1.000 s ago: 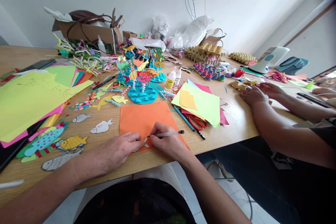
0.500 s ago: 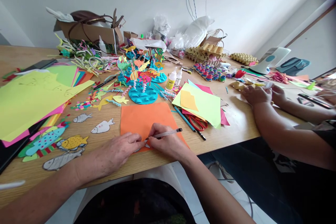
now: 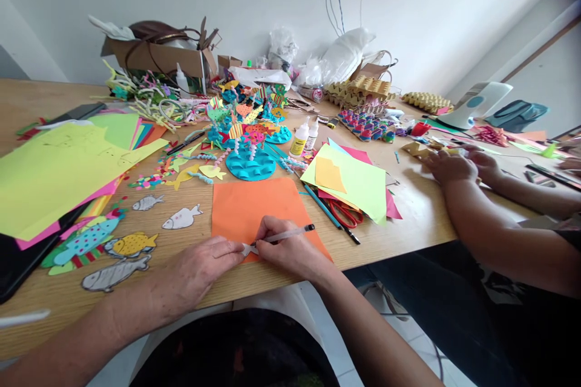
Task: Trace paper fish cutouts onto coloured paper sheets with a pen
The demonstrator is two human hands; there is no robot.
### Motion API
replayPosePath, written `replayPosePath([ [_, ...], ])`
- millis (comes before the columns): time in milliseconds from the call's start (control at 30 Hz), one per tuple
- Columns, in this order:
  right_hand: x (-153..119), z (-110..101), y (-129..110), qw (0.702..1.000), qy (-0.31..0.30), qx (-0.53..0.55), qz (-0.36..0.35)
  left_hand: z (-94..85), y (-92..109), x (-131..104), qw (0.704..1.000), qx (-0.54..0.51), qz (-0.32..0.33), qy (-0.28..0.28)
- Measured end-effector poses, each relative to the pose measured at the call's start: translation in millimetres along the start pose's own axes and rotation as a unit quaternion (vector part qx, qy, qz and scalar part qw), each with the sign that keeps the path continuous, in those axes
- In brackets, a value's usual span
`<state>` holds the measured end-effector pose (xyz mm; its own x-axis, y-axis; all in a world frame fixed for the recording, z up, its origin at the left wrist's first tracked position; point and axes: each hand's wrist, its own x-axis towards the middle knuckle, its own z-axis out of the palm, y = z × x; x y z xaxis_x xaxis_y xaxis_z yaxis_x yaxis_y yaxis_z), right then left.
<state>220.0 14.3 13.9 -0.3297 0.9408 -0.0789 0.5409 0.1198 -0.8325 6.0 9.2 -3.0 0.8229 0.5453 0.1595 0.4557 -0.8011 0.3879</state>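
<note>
A sheet of orange paper (image 3: 256, 202) lies at the table's front edge, before me. My right hand (image 3: 285, 251) is closed around a clear-barrelled pen (image 3: 291, 233) with a dark end cap, its tip down at a small white paper cutout (image 3: 248, 249). Fingers stretched out low over the sheet, my left hand (image 3: 204, 269) presses at the cutout's left side and covers part of it. Left of the sheet are drawn paper fish: a white one (image 3: 183, 217), a smaller grey one (image 3: 147, 202), a yellow dotted one (image 3: 134, 245) and a long grey one (image 3: 115, 273).
Coloured sheets (image 3: 358, 190), red-handled scissors (image 3: 345, 215) and pencils lie to the right. Two glue bottles (image 3: 299, 139) stand behind, beside a blue base (image 3: 250, 164) bearing paper fish. A large yellow sheet (image 3: 59, 175) covers the left side. Another person's hands (image 3: 454, 166) work at the right.
My left fingers have drawn slightly back and left, so more of the white cutout shows. The pen has shifted a little with my right hand. The camera view has moved slightly.
</note>
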Motion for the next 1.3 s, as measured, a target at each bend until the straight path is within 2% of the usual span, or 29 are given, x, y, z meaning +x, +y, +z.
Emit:
replayPosePath([
  [167,-2.0,-0.4,-8.9,1.0,0.007,-0.02,0.012,3.2,8.9,-2.8,0.999,0.025,-0.042,0.013],
  [300,-1.5,0.4,-11.9,0.999,0.003,-0.023,0.023,7.9,12.3,-5.9,0.998,0.038,-0.042,0.011],
  [500,4.0,3.3,-14.8,0.999,0.0,-0.04,0.019,18.4,13.9,-11.9,0.992,0.101,-0.047,0.055],
  [633,8.1,4.6,-17.8,0.999,-0.01,-0.05,0.016,18.8,20.5,-14.9,0.99,0.114,-0.044,0.076],
  [800,13.3,8.5,-15.9,0.999,-0.017,-0.044,0.004,21.1,24.8,-18.2,0.979,0.158,-0.026,0.127],
  [1133,18.6,13.0,-21.0,1.0,-0.025,-0.018,0.0,28.7,27.3,-19.5,0.975,0.174,-0.045,0.129],
  [1300,21.1,14.1,-22.2,0.999,-0.033,-0.009,0.005,27.1,29.7,-18.2,0.972,0.191,-0.039,0.135],
])
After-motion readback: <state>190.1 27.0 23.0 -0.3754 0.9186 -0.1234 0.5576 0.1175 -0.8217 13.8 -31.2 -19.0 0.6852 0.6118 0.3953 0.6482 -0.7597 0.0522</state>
